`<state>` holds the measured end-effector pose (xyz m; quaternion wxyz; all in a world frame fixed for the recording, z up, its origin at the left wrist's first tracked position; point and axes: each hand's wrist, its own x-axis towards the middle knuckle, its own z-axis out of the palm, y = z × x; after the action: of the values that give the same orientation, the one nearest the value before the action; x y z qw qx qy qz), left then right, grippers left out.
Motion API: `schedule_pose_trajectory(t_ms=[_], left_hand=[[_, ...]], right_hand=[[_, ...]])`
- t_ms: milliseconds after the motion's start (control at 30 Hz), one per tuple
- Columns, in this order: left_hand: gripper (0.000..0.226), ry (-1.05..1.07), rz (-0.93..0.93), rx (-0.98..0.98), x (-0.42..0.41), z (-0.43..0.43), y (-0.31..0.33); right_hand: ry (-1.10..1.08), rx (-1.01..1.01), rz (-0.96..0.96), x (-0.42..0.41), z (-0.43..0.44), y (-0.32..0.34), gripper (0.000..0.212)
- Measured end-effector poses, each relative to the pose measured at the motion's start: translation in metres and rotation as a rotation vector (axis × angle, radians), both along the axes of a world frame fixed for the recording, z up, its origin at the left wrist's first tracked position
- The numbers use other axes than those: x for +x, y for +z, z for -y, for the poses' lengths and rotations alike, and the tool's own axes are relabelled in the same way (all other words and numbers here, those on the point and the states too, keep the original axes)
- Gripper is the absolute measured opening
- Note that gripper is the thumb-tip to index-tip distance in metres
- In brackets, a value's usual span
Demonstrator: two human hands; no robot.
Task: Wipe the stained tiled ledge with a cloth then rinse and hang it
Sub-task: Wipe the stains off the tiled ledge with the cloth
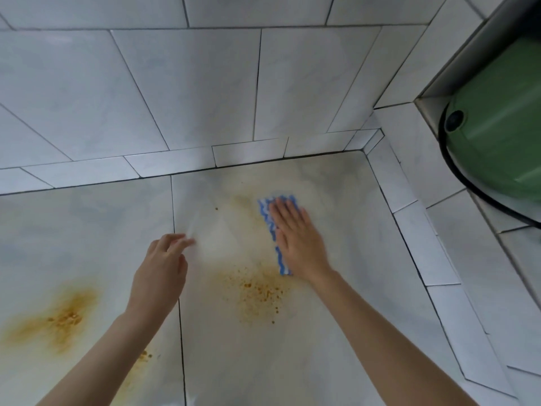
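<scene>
Head view, nearest first: two bare forearms reach in from the bottom edge over the tiled counter [248, 361], whose pale tiles are split by a dark grout line [181, 303] running away from the camera. To the left of that line lies a large orange-yellow stain [64, 317], with a smaller patch [143, 356] close to the left forearm. To the right of the line, between the two arms, sits a speckled orange stain [257, 291].

Further out, the left hand [164, 268] is over the grout line, its grip slack, the fingers loosely curled and blurred, with nothing seen in them. I cannot tell whether they touch the tile.

Just beyond the speckled stain, the right hand [295, 238] lies palm down on the cloth [265, 209], its grip flat with straight fingers pressing. The cloth is blue and white in wavy stripes and lies flat on the counter, showing along the hand's left side and past the fingertips. A faint yellowish smear [243, 200] lies just left of it.

Beyond, a low tile border [248, 153] meets the tiled wall [175, 83]. At far right a green object [497, 127] with a black knob [453, 120] sits in a recess.
</scene>
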<state>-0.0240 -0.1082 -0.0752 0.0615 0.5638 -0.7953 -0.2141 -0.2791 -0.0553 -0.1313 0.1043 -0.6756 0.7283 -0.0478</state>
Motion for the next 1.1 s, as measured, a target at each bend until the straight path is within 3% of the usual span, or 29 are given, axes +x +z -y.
schedule_pose_trajectory(t_ms=[100, 200, 267, 400, 600, 733, 833, 1000, 1100], left_hand=[[0.034, 0.002, 0.017, -0.001, 0.0, 0.001, 0.0], [0.035, 0.004, 0.017, -0.006, 0.0, 0.0, -0.002], [0.035, -0.002, 0.016, -0.018, 0.001, 0.0, -0.002], [0.035, 0.001, 0.006, -0.031, 0.001, 0.0, -0.003], [0.036, 0.013, 0.016, -0.026, -0.001, -0.001, -0.004], [0.035, 0.017, 0.02, -0.023, -0.002, -0.001, -0.004], [0.035, 0.012, 0.028, -0.02, -0.002, -0.001, -0.003], [0.036, 0.01, 0.027, -0.02, -0.001, -0.001, -0.004], [0.037, 0.012, 0.02, -0.021, -0.001, -0.001, -0.004]], right_hand=[[-0.186, 0.025, -0.075, -0.062, -0.009, 0.001, 0.066], [-0.343, 0.084, -0.16, -0.115, -0.01, 0.002, 0.06], [-0.437, 0.063, -0.199, -0.127, 0.001, 0.002, 0.068], [-0.611, 0.04, -0.133, -0.122, 0.045, 0.009, 0.054], [-0.207, -0.004, -0.041, -0.032, 0.069, 0.001, 0.071], [0.069, -0.029, 0.022, 0.025, 0.038, 0.004, 0.057], [0.147, 0.003, -0.011, 0.001, 0.019, 0.003, 0.056], [-0.329, 0.029, -0.163, -0.108, 0.031, 0.0, 0.058], [-0.531, 0.01, -0.132, -0.123, 0.045, 0.01, 0.055]])
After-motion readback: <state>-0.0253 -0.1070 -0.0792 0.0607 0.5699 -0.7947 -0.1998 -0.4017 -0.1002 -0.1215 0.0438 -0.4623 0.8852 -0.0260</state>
